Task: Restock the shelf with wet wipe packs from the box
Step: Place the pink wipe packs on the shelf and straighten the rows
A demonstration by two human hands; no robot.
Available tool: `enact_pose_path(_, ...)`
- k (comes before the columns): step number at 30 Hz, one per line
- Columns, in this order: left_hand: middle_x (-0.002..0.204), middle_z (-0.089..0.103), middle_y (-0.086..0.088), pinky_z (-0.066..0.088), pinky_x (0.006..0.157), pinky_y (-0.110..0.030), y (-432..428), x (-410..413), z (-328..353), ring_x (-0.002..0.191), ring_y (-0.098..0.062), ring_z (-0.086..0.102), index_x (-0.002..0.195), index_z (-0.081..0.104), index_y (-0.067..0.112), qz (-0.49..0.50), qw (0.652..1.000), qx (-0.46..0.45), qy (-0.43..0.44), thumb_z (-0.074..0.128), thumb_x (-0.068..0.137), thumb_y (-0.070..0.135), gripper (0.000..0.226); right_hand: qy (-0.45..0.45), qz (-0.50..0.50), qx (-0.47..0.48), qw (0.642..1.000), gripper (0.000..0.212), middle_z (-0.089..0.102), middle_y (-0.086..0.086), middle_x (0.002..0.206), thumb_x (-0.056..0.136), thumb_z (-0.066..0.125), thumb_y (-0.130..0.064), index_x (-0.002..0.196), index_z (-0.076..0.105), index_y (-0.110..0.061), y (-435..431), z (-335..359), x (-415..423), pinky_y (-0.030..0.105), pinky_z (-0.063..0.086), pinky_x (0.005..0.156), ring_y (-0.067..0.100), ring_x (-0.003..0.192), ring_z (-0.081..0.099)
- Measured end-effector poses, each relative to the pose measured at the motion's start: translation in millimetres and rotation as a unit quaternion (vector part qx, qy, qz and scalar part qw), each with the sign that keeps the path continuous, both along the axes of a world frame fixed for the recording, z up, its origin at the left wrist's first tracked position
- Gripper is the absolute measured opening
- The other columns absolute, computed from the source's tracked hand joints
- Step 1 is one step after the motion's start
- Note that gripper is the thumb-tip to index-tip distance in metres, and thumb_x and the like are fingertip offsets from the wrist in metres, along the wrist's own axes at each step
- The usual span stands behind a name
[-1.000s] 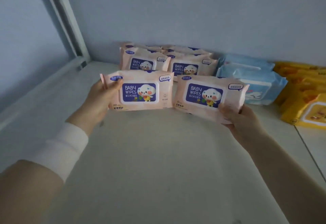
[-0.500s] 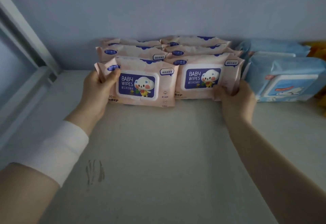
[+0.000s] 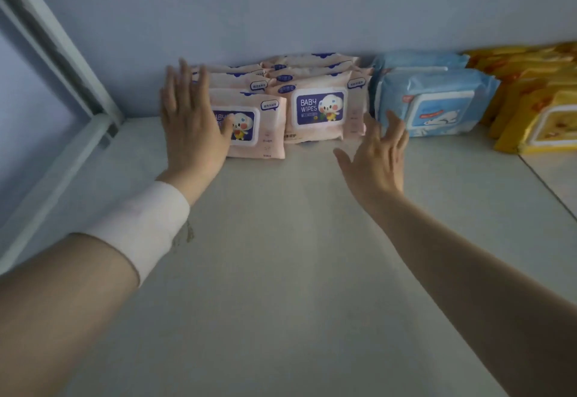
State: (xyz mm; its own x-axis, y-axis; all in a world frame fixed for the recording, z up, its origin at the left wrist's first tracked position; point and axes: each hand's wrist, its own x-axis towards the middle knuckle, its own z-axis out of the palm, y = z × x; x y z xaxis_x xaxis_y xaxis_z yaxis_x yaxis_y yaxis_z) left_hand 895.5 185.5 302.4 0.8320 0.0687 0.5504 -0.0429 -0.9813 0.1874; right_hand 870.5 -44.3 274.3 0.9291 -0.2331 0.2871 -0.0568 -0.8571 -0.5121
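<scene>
The left hand [image 3: 193,121] is flat and holds nothing. Its fingers are straight and spread, pointing up and away, and its back faces the camera. It covers the left third of the front-left pink soft-plastic wipe pack [image 3: 253,125] and hides the start of the word on that pack's dark blue label. Whether the palm presses on the pack or hangs just in front of it cannot be told. The fingertips are blurred and reach up across the packs behind. A white cloth cuff [image 3: 140,228] wraps the left wrist, with bare forearm on either side of it.

The right hand [image 3: 379,154] is also spread wide and holds nothing, with fingers splayed and slightly bent and the thumb out to the left. Its fingertips lie by the lower right corner of the front-right pink soft-plastic wipe pack [image 3: 321,109]. Contact with that pack cannot be made out.

The two front packs stand side by side on the pale grey shelf board [image 3: 281,256], leaning back, the left one a little nearer the camera. Behind them are the rear pink packs [image 3: 312,64] in two files, with little more than their top edges showing. Just beside these on the right stand light blue wipe packs with a white lid panel [image 3: 437,106]; those behind the front one are mostly hidden. Farther right, yellow wipe packs [image 3: 537,109] are cut off by the picture's edge. A blue-grey back wall [image 3: 281,6] closes the shelf, and a pale metal shelf upright [image 3: 53,47] slants along the left side, cut off at the top corner.
</scene>
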Motion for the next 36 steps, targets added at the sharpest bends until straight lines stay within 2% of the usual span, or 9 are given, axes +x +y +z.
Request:
enact_pose_path(2, 0.155, 0.016, -0.016, 0.003, 0.116, -0.043, -36, -19, 18, 0.144, -0.032, 0.007, 0.144, 0.028, 0.006, -0.082, 0.988, 0.130, 0.026, 0.051, 0.090, 0.023, 0.061, 0.024, 0.059, -0.097, 0.993, 0.068, 0.005, 0.015, 0.156, 0.089, 0.056, -0.034, 0.145, 0.024, -0.013, -32, 11, -24, 0.040, 0.006, 0.118, 0.032, 0.144, -0.002)
enact_pose_path(4, 0.155, 0.018, -0.015, 0.004, 0.115, -0.043, -82, -39, 33, 0.145, -0.030, 0.006, 0.141, 0.032, 0.006, -0.140, 0.966, 0.206, 0.063, 0.051, 0.089, 0.020, 0.058, 0.046, 0.086, -0.159, 0.982, 0.067, 0.003, 0.013, 0.157, 0.092, 0.052, -0.035, 0.147, 0.020, -0.012, -75, 21, -52, 0.043, 0.002, 0.118, 0.031, 0.145, -0.006)
enact_pose_path(9, 0.150, 0.027, -0.015, 0.010, 0.113, -0.040, -235, -99, 55, 0.143, -0.028, 0.013, 0.140, 0.033, 0.007, -0.195, 0.930, 0.289, 0.114, 0.047, 0.091, 0.019, 0.053, 0.145, 0.044, -0.221, 0.963, 0.068, 0.004, 0.010, 0.158, 0.094, 0.047, -0.036, 0.149, 0.012, -0.015, -230, 42, -152, 0.047, 0.008, 0.117, 0.029, 0.146, 0.001)
enact_pose_path(12, 0.147, 0.033, -0.013, 0.013, 0.114, -0.041, -347, -139, 61, 0.141, -0.027, 0.019, 0.139, 0.034, 0.010, -0.232, 0.924, 0.275, 0.131, 0.046, 0.092, 0.023, 0.050, 0.190, -0.034, -0.235, 0.953, 0.067, 0.010, 0.011, 0.157, 0.095, 0.046, -0.038, 0.148, 0.013, -0.014, -338, 54, -224, 0.046, 0.012, 0.117, 0.029, 0.145, 0.007)
enact_pose_path(16, 0.144, 0.040, -0.009, 0.023, 0.109, -0.036, -495, -202, 62, 0.136, -0.025, 0.030, 0.136, 0.037, 0.012, -0.349, 0.878, 0.310, 0.106, 0.043, 0.092, 0.024, 0.045, 0.244, -0.141, -0.221, 0.934, 0.064, 0.017, 0.011, 0.155, 0.095, 0.045, -0.039, 0.147, 0.018, -0.015, -457, 61, -316, 0.045, 0.017, 0.116, 0.030, 0.143, 0.014)
enact_pose_path(19, 0.138, 0.047, -0.009, 0.030, 0.102, -0.035, -595, -244, 56, 0.128, -0.026, 0.041, 0.131, 0.042, 0.012, -0.426, 0.844, 0.315, 0.087, 0.042, 0.092, 0.024, 0.041, 0.265, -0.202, -0.194, 0.923, 0.059, 0.031, 0.013, 0.147, 0.094, 0.047, -0.038, 0.144, 0.027, -0.014, -525, 55, -374, 0.045, 0.025, 0.112, 0.031, 0.137, 0.026)
enact_pose_path(26, 0.134, 0.051, -0.009, 0.035, 0.098, -0.038, -799, -327, 9, 0.123, -0.028, 0.046, 0.131, 0.043, 0.014, -0.567, 0.749, 0.334, 0.074, 0.045, 0.091, 0.026, 0.042, 0.335, -0.292, -0.150, 0.883, 0.051, 0.043, 0.013, 0.138, 0.092, 0.048, -0.041, 0.136, 0.039, -0.015, -668, 15, -475, 0.046, 0.033, 0.105, 0.032, 0.130, 0.035)
enact_pose_path(31, 0.132, 0.052, -0.008, 0.036, 0.097, -0.037, -908, -364, -48, 0.122, -0.026, 0.046, 0.131, 0.043, 0.013, -0.629, 0.685, 0.356, 0.096, 0.045, 0.092, 0.024, 0.040, 0.391, -0.359, -0.097, 0.842, 0.050, 0.041, 0.011, 0.143, 0.092, 0.050, -0.034, 0.137, 0.040, -0.015, -749, -32, -533, 0.050, 0.026, 0.111, 0.031, 0.137, 0.028)
enact_pose_path(36, 0.135, 0.050, -0.009, 0.036, 0.102, -0.040, -984, -396, -111, 0.124, -0.027, 0.044, 0.133, 0.041, 0.014, -0.654, 0.623, 0.401, 0.152, 0.046, 0.092, 0.028, 0.043, 0.458, -0.394, -0.037, 0.796, 0.055, 0.032, 0.009, 0.150, 0.094, 0.045, -0.039, 0.143, 0.031, -0.016, -792, -98, -593, 0.051, 0.020, 0.113, 0.032, 0.143, 0.017)
